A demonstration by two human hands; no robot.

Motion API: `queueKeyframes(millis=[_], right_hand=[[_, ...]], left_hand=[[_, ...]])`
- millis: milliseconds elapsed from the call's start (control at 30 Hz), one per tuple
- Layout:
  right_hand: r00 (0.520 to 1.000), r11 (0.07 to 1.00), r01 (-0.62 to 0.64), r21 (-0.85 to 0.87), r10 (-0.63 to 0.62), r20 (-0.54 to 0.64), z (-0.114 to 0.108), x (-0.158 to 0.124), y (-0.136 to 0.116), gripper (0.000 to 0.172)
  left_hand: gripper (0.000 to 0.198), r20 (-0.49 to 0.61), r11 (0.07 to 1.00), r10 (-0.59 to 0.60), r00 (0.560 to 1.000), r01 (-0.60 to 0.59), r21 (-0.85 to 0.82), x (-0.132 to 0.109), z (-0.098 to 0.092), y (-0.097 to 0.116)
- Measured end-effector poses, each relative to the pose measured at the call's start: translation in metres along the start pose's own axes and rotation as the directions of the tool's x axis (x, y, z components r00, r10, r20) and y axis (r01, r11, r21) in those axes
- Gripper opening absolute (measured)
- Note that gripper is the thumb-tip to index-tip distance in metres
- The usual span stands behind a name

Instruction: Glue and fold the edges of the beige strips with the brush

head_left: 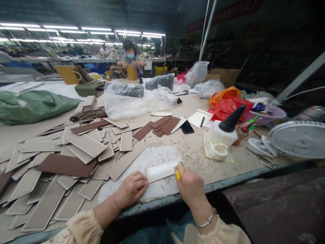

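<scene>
A rectangular panel (159,171) with a glossy white coating lies on a pale, stained sheet (162,154) at the table's near edge. My left hand (134,185) has its fingers curled together, gripping the panel's left end. My right hand (190,184) is closed around a small tool with a yellow handle (178,173) at the panel's right end; the tool's working tip is mostly hidden. To the left spreads a loose heap of beige panels (86,145) with pale edges, a brown panel (66,165) lying on top. More brown panels (162,125) lie beyond the sheet.
On the right stand a white plastic bottle (215,137) with a black cone on it, scissors (262,157) and a white fan (299,139). A phone (187,127) lies farther back. Plastic bags (137,101) cover the far table, where a person (130,61) handles a yellow-brown piece.
</scene>
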State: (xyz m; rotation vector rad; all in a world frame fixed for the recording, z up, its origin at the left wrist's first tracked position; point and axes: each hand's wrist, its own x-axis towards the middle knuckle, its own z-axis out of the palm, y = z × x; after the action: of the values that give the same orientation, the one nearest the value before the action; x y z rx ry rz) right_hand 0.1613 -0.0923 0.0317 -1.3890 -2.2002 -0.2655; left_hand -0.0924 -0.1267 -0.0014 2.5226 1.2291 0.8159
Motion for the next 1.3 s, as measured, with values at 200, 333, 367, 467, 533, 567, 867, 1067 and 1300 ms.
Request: queueKeyframes(millis=[200, 333, 367, 467, 533, 567, 867, 1067, 1300], right_hand=[[0.992, 0.997, 0.072, 0.015, -0.073, 0.104, 0.007, -0.003, -0.035, 0.013], [0.981, 0.979, 0.135, 0.153, -0.154, 0.116, 0.003, -0.006, -0.051, 0.014], [0.976, 0.965, 0.151, 0.214, -0.18, 0.121, 0.002, -0.006, -0.055, 0.015], [0.981, 0.889, 0.095, 0.447, -0.161, 0.111, 0.003, -0.005, -0.059, 0.019], [0.992, 0.797, -0.032, 0.602, -0.048, 0.116, 0.005, -0.002, -0.054, 0.021], [0.99, 0.744, -0.113, 0.659, 0.027, 0.138, 0.006, 0.001, -0.048, 0.023], [0.878, 0.711, -0.465, 0.528, 0.449, 0.168, 0.015, 0.015, 0.033, 0.05], [0.887, 0.761, -0.426, 0.489, 0.458, 0.061, 0.003, 0.01, 0.035, 0.047], [0.918, 0.464, -0.396, 0.792, 0.228, 0.325, 0.014, 0.012, -0.031, 0.039]], left_hand=[[0.015, 0.014, 1.0, -0.002, 1.0, 0.002, -0.005, -0.002, 0.001, 0.0], [0.015, 0.008, 1.0, 0.005, 1.0, -0.005, -0.007, -0.001, 0.001, -0.001], [0.015, 0.006, 1.0, 0.007, 1.0, -0.007, -0.006, -0.001, 0.001, -0.001], [0.016, -0.002, 1.0, 0.003, 1.0, -0.003, -0.001, 0.0, 0.0, 0.0], [0.016, -0.002, 1.0, -0.003, 1.0, 0.003, 0.002, 0.0, 0.0, 0.0], [0.016, 0.001, 1.0, -0.005, 1.0, 0.005, 0.0, 0.0, 0.0, 0.0], [0.015, 0.005, 1.0, -0.008, 1.0, 0.008, -0.022, 0.001, -0.001, 0.001], [0.015, -0.012, 1.0, 0.002, 1.0, -0.002, -0.02, 0.002, -0.001, 0.001], [0.018, -0.004, 0.999, 0.025, 1.0, -0.025, 0.033, 0.003, -0.003, 0.004]])
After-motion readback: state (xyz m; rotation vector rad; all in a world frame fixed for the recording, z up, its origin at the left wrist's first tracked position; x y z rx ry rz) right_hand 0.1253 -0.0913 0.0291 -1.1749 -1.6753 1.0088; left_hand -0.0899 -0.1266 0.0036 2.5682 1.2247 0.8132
